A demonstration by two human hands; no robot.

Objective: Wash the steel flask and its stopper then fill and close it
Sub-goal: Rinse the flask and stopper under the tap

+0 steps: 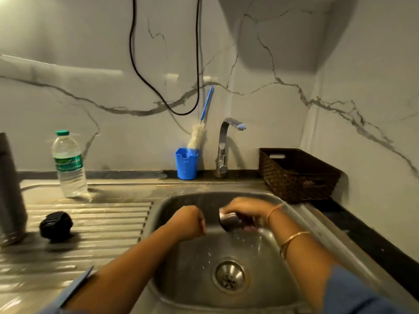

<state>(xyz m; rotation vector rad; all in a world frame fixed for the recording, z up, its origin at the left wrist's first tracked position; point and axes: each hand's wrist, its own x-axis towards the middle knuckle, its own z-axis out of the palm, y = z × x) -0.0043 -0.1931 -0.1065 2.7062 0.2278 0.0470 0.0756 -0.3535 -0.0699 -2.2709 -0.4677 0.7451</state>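
I see both forearms reaching over the round steel sink (176, 282). The left hand (192, 220) curls into a fist with nothing showing in it. The right hand (247, 209) grips one small, blurred dark-and-steel round piece (230, 222). One tall grey steel flask (10, 189) stands on the ribbed drainboard (102, 230), with one ridged black stopper (55, 225) beside it.

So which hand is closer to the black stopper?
Left. The left hand is over the sink, right of the stopper; the right hand is farther right, gripping a steel piece.
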